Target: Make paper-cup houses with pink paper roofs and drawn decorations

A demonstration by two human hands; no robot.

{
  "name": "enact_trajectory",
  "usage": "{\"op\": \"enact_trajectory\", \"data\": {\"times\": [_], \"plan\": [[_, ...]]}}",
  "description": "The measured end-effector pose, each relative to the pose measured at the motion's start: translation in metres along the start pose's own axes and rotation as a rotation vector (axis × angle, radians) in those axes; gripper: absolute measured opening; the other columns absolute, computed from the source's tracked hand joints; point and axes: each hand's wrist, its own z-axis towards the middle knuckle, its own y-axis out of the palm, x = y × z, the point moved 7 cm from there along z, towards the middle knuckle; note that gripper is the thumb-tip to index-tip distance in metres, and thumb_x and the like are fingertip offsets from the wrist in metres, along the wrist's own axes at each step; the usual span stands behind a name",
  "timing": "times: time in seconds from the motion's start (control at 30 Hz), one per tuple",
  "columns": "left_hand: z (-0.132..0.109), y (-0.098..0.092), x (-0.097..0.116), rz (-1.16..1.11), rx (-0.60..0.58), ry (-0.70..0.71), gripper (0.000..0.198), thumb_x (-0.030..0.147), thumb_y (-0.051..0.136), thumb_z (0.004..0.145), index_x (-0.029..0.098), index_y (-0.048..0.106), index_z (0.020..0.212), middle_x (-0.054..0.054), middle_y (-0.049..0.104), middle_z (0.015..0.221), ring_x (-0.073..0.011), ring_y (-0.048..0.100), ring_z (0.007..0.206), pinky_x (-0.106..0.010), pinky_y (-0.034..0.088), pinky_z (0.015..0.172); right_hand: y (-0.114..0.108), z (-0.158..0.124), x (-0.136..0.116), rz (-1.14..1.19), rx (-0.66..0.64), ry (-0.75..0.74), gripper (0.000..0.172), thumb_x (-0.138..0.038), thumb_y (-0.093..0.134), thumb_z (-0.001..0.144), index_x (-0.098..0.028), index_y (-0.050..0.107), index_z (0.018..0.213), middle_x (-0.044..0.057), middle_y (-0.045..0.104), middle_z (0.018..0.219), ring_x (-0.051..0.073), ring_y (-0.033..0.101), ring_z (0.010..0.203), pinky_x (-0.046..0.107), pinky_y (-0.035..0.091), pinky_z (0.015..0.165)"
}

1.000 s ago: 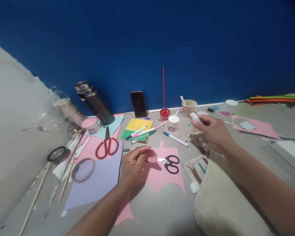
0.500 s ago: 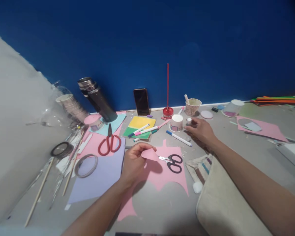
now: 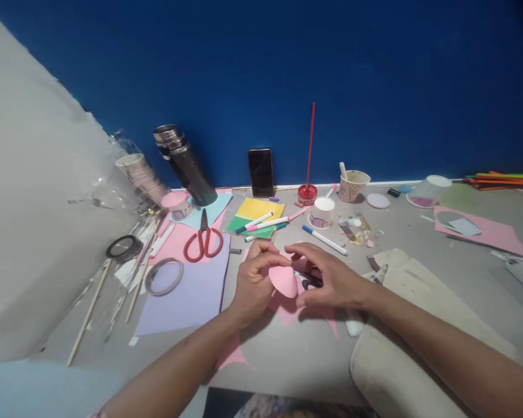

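My left hand point(image 3: 257, 281) pinches a curved piece of pink paper point(image 3: 283, 281) above the table. My right hand point(image 3: 331, 276) is just to the right of that piece, thumb and fingers spread apart around its side. Whether the right fingertips touch the paper I cannot tell. Partly hidden behind the right hand are black-handled scissors point(image 3: 305, 283). Under both hands lies a larger pink sheet point(image 3: 287, 313) with rounded cut-outs. A small white-capped bottle point(image 3: 351, 222) lies on its side beyond the right hand.
Red-handled scissors point(image 3: 204, 239) and a tape roll point(image 3: 164, 277) lie on the left by a lilac sheet point(image 3: 183, 310). Markers point(image 3: 325, 240), an upturned paper cup point(image 3: 322, 212), a phone point(image 3: 260, 173) and a leaning flask point(image 3: 186, 168) stand or lie farther back. Beige cloth point(image 3: 401, 325) is at right.
My right hand has let go of the small bottle and come left and nearer, beside the pink piece. The piece now looks more curved in my left hand. The view has shifted slightly.
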Motion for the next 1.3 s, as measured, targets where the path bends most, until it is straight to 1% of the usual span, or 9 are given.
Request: {"op": "enact_trajectory", "data": {"times": [0.4,0.5,0.6,0.73,0.8,0.9,1.03,1.2,1.3], "plan": [[-0.002,0.006,-0.007,-0.004,0.005,-0.064,0.029,0.005,0.068,0.076,0.027,0.085,0.084,-0.008,0.053,0.114,-0.0254,0.058,0.116,-0.040,0.051,0.103,0.012,0.002,-0.003,0.273,-0.078,0.108,0.098,-0.015,0.087,0.066,-0.026,0.048,0.155,0.006,0.069,0.130,0.024,0.066,0.106,0.036,0.054,0.092],[-0.003,0.009,-0.004,0.000,-0.008,-0.080,0.032,0.004,0.066,0.075,0.027,0.085,0.086,-0.008,0.053,0.118,-0.0264,0.056,0.122,-0.040,0.050,0.106,0.008,0.002,-0.003,0.278,-0.039,0.074,0.082,-0.015,0.083,0.070,-0.026,0.057,0.147,0.006,0.071,0.130,0.025,0.068,0.108,0.036,0.054,0.093],[-0.002,0.010,-0.003,0.023,0.003,-0.095,0.036,0.006,0.067,0.078,0.029,0.082,0.102,-0.008,0.055,0.124,-0.0253,0.056,0.122,-0.038,0.050,0.104,0.002,0.001,-0.002,0.179,0.017,-0.009,0.065,-0.019,0.080,0.074,-0.024,0.064,0.137,0.009,0.071,0.132,0.028,0.067,0.117,0.041,0.053,0.101],[-0.001,0.005,-0.015,-0.109,0.081,-0.244,0.054,0.011,0.070,0.078,0.030,0.067,0.129,-0.006,0.060,0.127,-0.0197,0.060,0.109,-0.031,0.053,0.090,-0.006,0.000,0.006,-0.031,0.153,-0.056,0.061,-0.019,0.073,0.078,-0.021,0.062,0.138,0.014,0.069,0.137,0.032,0.066,0.124,0.049,0.051,0.108],[-0.001,0.007,-0.025,-0.318,0.070,-0.400,0.051,0.015,0.073,0.075,0.025,0.066,0.125,-0.006,0.065,0.116,-0.0179,0.063,0.097,-0.029,0.053,0.082,-0.008,0.000,0.009,-0.103,0.215,-0.070,0.060,-0.016,0.070,0.078,-0.021,0.062,0.137,0.015,0.069,0.135,0.032,0.066,0.123,0.050,0.052,0.107],[-0.004,0.024,-0.032,-0.651,-0.076,-0.605,0.036,0.036,0.079,0.078,0.016,0.072,0.107,-0.007,0.068,0.093,-0.0170,0.063,0.078,-0.031,0.053,0.074,-0.007,-0.001,0.009,-0.197,0.275,-0.135,0.054,-0.015,0.067,0.081,-0.021,0.062,0.135,0.016,0.069,0.134,0.033,0.065,0.125,0.053,0.052,0.107],[-0.011,0.038,-0.030,-0.748,-0.183,-0.719,0.034,0.037,0.092,0.068,0.013,0.072,0.083,-0.004,0.066,0.076,-0.0161,0.064,0.072,-0.033,0.053,0.077,-0.001,-0.003,0.006,-0.215,0.226,-0.201,0.056,-0.010,0.064,0.082,-0.020,0.062,0.137,0.018,0.065,0.138,0.033,0.060,0.131,0.055,0.049,0.111],[-0.015,0.041,-0.029,-0.759,-0.172,-0.754,0.039,0.027,0.095,0.063,0.011,0.078,0.095,-0.011,0.077,0.092,-0.0230,0.071,0.087,-0.041,0.055,0.091,0.001,-0.004,0.019,0.245,0.024,0.010,0.085,-0.014,0.073,0.075,-0.027,0.047,0.155,0.014,0.053,0.154,0.032,0.058,0.134,0.047,0.052,0.107],[-0.014,0.037,-0.029,-0.743,-0.144,-0.752,0.043,0.025,0.094,0.063,0.011,0.080,0.101,-0.013,0.079,0.100,-0.0256,0.072,0.091,-0.045,0.056,0.094,0.000,-0.004,0.029,0.637,-0.011,0.176,0.080,-0.031,0.077,0.083,-0.025,0.043,0.155,0.010,0.068,0.129,0.025,0.070,0.108,0.036,0.057,0.086]]}}
